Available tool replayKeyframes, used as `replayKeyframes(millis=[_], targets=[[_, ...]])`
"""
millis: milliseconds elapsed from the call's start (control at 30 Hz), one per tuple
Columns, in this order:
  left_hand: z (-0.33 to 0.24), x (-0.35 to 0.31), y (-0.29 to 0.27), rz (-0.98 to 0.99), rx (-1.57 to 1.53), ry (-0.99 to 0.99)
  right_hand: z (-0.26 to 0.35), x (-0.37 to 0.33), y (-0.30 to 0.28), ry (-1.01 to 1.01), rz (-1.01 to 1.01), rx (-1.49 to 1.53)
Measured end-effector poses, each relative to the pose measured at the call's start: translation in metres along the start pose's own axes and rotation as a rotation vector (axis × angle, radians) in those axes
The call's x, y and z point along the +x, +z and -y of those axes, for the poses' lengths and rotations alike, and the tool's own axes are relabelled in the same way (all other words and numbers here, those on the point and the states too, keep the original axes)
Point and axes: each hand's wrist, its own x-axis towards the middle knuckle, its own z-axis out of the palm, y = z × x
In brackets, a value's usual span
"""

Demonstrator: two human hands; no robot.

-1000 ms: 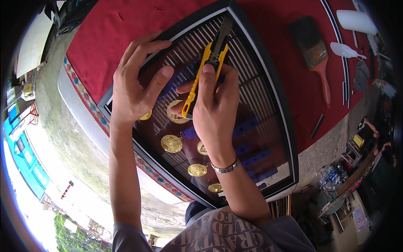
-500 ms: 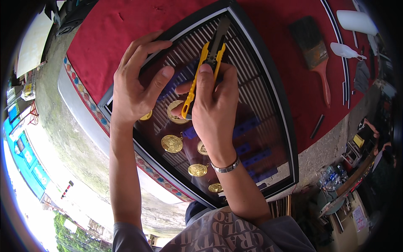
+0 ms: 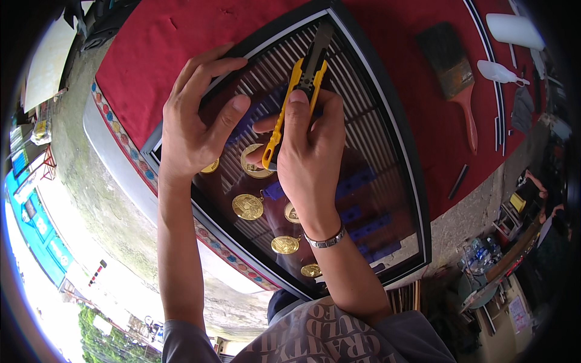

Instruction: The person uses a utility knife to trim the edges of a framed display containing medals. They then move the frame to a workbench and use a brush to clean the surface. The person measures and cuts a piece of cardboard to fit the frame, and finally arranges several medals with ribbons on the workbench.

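My right hand point(image 3: 311, 145) grips a yellow and black utility knife point(image 3: 295, 103), its broad blade slid out and pointing toward the far corner of a black picture frame point(image 3: 417, 199). My left hand point(image 3: 203, 115) rests over the frame's left side, fingers apart and thumb stretched out, with nothing in it. Under the glass lie several gold medals, among them one medal point(image 3: 247, 207) nearest the middle and another medal point(image 3: 285, 244) lower down, with blue ribbons point(image 3: 357, 181). The glass reflects striped bars. Part of a large medal point(image 3: 253, 162) is hidden by my right fingers.
The frame lies on a red cloth point(image 3: 145, 66) with a patterned border. To the right are a wide paintbrush point(image 3: 457, 85), a white plastic bottle point(image 3: 514, 31), a white scoop-like piece point(image 3: 497, 72), long thin strips point(image 3: 484, 36) and a short dark stick point(image 3: 458, 181). Another person is at far right.
Very little differs. The utility knife and my right hand have shifted slightly; my left hand stays almost where it was on the frame.
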Motion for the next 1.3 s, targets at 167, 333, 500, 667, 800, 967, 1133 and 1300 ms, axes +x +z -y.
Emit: replayKeyframes(millis=[167,333,500,667,800,967,1133,1300], targets=[[0.0001,-0.0006,0.0004,-0.001,-0.014,-0.007,0.0024,-0.0042,-0.0014,0.04,0.019,-0.044],[-0.0007,-0.0003,-0.0002,0.003,-0.01,-0.009,-0.0009,-0.0031,-0.0019,0.018,-0.015,0.005],[0.0004,0.0004,0.0011,-0.003,-0.01,-0.004,-0.0004,-0.0005,-0.001,0.014,-0.004,0.017],[0.001,-0.0014,0.0011,-0.008,-0.013,-0.017,-0.0034,-0.0007,0.0006,-0.001,-0.002,0.013],[0.0015,-0.0011,0.0013,-0.006,-0.015,-0.015,0.0022,-0.0036,-0.0013,0.037,0.011,-0.038],[0.0005,-0.0003,0.0008,-0.004,-0.01,-0.003,0.0011,-0.0054,-0.0032,0.009,0.005,-0.023],[0.0011,-0.0005,0.0013,-0.005,-0.015,-0.008,-0.0014,0.0001,-0.0011,0.004,-0.005,0.034],[-0.0006,-0.0008,0.001,-0.006,-0.017,-0.026,-0.0014,-0.0027,0.0002,0.033,-0.005,0.006]])
